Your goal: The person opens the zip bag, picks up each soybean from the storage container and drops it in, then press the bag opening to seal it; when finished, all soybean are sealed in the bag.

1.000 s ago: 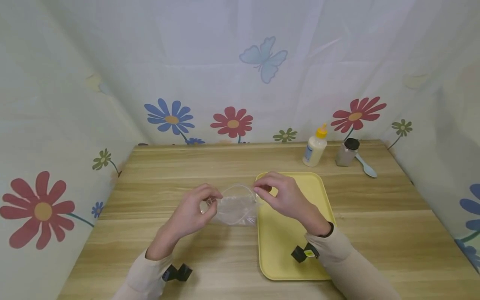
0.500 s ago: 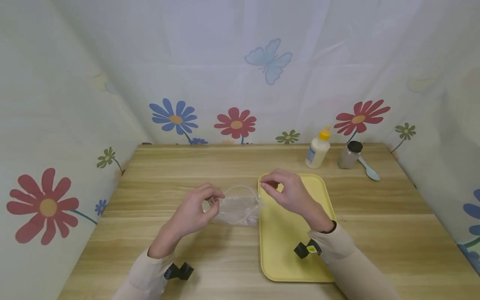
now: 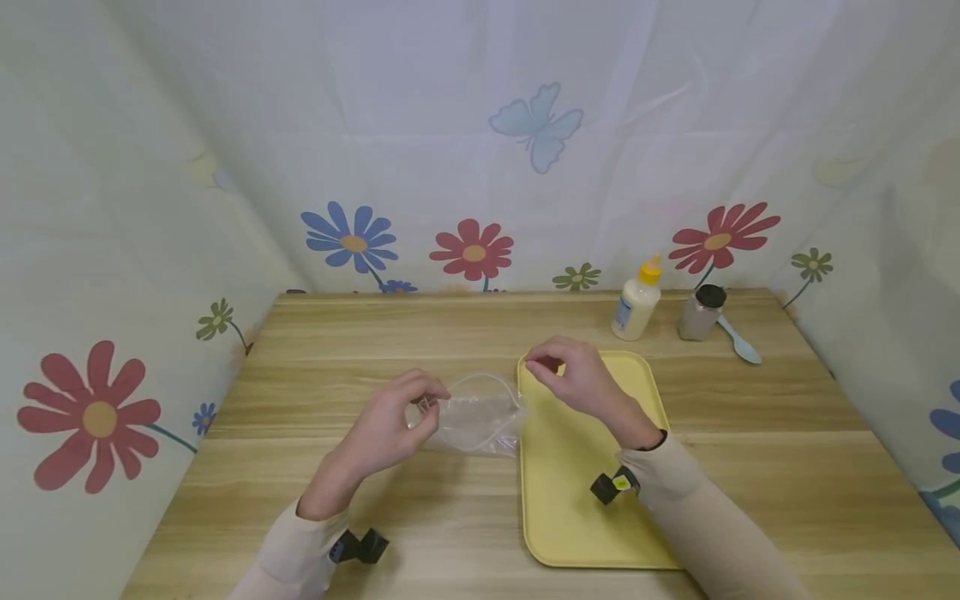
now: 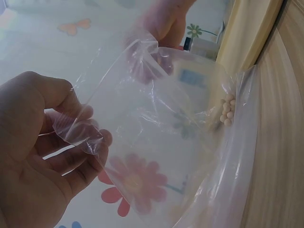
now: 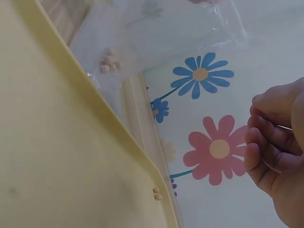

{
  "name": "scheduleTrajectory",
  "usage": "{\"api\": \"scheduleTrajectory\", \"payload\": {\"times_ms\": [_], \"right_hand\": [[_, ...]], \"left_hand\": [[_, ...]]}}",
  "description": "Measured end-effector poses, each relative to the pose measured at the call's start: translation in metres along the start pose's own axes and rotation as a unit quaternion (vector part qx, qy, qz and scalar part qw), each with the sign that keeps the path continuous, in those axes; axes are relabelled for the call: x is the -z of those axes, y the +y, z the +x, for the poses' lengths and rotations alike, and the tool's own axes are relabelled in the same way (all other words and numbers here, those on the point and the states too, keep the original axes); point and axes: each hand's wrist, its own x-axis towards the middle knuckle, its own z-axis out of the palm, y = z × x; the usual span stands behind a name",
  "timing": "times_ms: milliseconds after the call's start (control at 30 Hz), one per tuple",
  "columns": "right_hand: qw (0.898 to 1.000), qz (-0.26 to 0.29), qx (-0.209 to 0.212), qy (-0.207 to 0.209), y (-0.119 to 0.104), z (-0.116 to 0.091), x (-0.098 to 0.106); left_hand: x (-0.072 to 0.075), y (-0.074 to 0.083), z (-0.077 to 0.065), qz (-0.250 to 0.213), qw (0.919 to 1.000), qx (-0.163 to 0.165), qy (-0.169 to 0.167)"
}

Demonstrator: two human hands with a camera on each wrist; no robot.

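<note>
My left hand [image 3: 390,419] grips the gathered rim of a clear plastic bag [image 3: 480,417] between thumb and fingers. In the left wrist view, the bag hangs upright and spread beside the tray. Several small beige balls [image 4: 228,110] lie together low inside the bag. My right hand [image 3: 577,382] hovers over the far left corner of the yellow tray [image 3: 592,533], apart from the bag. Its fingers are loosely bent, thumb near index finger, and nothing shows between them in the right wrist view [image 5: 280,147]. A few beige balls [image 5: 156,193] lie at the tray's edge.
At the back right stand a white bottle [image 3: 637,307] with a yellow nozzle cap and a clear jar [image 3: 699,318] with a black lid. A light blue spoon [image 3: 742,346] lies beside the jar. A flower-printed curtain [image 3: 420,150] closes off the wooden table's back.
My right hand has left the bag's rim and shifted right and slightly away over the tray's corner. My left hand keeps its grip on the bag. The head view has tilted slightly.
</note>
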Motion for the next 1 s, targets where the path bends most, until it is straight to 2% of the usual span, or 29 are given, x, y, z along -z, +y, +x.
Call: {"api": "scheduleTrajectory", "payload": {"times_ms": [300,667,1000], "right_hand": [[0.999,0.003,-0.036,-0.005,0.013,0.003,-0.002],[0.993,-0.030,-0.101,-0.048,0.029,0.009,-0.007],[0.989,-0.050,-0.118,-0.072,0.040,0.015,-0.012]], "left_hand": [[0.001,0.001,0.000,-0.002,1.0000,0.004,-0.002],[0.003,0.002,0.000,-0.004,0.9999,0.011,-0.005],[0.002,0.002,-0.001,-0.002,0.9999,0.014,-0.006]]}}
